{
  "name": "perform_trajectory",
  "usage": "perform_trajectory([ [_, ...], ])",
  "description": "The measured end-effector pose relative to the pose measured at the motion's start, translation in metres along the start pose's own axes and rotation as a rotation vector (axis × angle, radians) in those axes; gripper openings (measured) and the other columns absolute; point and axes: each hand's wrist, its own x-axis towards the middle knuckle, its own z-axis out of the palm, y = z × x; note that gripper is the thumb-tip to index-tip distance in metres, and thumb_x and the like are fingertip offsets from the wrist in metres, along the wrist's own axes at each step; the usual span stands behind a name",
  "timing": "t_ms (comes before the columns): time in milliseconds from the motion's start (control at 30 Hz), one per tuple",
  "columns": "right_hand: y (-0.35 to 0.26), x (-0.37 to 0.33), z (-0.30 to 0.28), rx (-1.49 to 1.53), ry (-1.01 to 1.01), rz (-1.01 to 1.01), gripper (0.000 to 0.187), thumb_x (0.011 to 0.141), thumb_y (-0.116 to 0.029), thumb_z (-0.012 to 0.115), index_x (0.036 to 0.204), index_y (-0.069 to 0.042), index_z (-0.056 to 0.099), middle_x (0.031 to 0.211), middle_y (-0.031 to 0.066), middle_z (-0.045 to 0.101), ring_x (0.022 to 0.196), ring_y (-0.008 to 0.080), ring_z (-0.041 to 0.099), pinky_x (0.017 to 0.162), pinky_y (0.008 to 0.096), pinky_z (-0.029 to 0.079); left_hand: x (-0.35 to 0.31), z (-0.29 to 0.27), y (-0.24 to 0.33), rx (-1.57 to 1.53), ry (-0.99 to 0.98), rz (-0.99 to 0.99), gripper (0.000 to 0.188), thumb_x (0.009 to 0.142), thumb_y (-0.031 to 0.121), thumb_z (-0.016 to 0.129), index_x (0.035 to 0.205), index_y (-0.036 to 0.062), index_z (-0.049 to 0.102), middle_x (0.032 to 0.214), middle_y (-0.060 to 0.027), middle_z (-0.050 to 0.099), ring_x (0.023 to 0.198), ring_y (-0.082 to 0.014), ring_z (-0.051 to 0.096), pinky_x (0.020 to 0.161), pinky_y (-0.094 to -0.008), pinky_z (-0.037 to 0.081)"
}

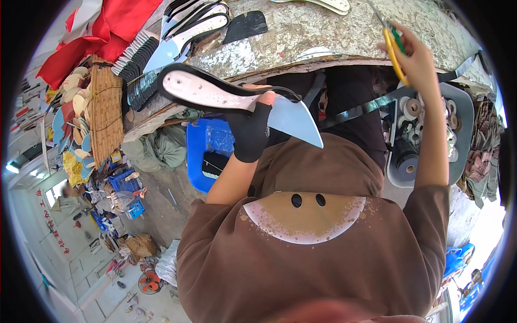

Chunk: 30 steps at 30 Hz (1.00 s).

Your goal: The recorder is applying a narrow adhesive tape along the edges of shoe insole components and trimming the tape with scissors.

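Note:
My left hand (250,129), in a black fingerless glove, is closed around the middle of a shoe insole (210,90). The insole has a white front part edged with a black strip and a bare light-blue end that points down to the right. Off to the right, my right hand (416,58) is raised by the table edge, its fingers in scissors (396,60) with yellow and green handles. Their blades point up and away over the tabletop. On the table at the far left lie several similar insoles (202,28), beside a flat black piece (245,27).
The worn worktable (323,35) spans the far side. A blue bin (193,156) stands below left; a grey bin (464,140) with tape rolls is at right. A shiny dark strip (361,110) runs across there. A woven basket (107,113) of cut pieces is at left.

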Motion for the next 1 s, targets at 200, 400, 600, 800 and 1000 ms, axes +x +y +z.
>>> perform_trajectory([
  [200,-0.098,-0.027,0.007,0.27,0.332,-0.569,0.018,0.09,-0.02,0.067,0.089,-0.002,0.064,0.079,0.0072,0.061,0.065,0.0212,0.058,0.059,0.0333,0.046,-0.003,-0.001,0.004,0.05,-0.046,-0.139,0.02,0.079,0.002,0.077,0.095,-0.0012,0.065,0.087,-0.0048,0.066,0.074,-0.0124,0.062,0.068,-0.0267,0.05],
  [400,-0.153,-0.1,0.08,0.505,-0.22,-0.398,0.026,0.095,-0.023,0.058,0.079,-0.004,0.051,0.074,0.0162,0.055,0.07,0.0399,0.057,0.06,0.0472,0.044,-0.003,0.006,0.003,0.185,-0.089,-0.101,0.017,0.08,0.001,0.075,0.094,-0.0014,0.066,0.085,-0.006,0.066,0.075,-0.0117,0.063,0.067,-0.0267,0.051],
  [600,-0.132,-0.095,0.107,0.697,-0.46,-0.335,0.033,0.095,-0.019,0.06,0.072,0.0,0.044,0.063,0.0162,0.044,0.054,0.0306,0.043,0.053,0.0378,0.037,-0.005,-0.028,-0.039,0.516,-0.315,0.048,0.034,0.08,0.011,0.077,0.109,-0.0004,0.064,0.095,-0.0086,0.067,0.078,-0.0177,0.065,0.071,-0.0316,0.052],
  [800,-0.134,-0.105,0.133,0.651,-0.327,-0.397,0.034,0.093,-0.017,0.061,0.07,0.0,0.045,0.061,0.0158,0.043,0.053,0.0311,0.045,0.052,0.0391,0.038,0.028,-0.022,-0.016,-0.411,-0.258,-0.211,0.069,0.096,0.065,0.041,0.093,-0.002,0.059,0.079,-0.0154,0.065,0.064,-0.0223,0.065,0.058,-0.0328,0.053],
  [1000,-0.131,-0.083,0.116,0.558,-0.208,-0.362,0.029,0.091,-0.017,0.065,0.071,0.0,0.052,0.063,0.0148,0.046,0.056,0.0309,0.048,0.054,0.0389,0.04,0.106,-0.047,-0.006,1.065,-0.026,0.785,0.026,0.091,0.034,0.063,0.08,0.0108,0.067,0.063,-0.0121,0.061,0.057,-0.0311,0.061,0.053,-0.043,0.045],
])
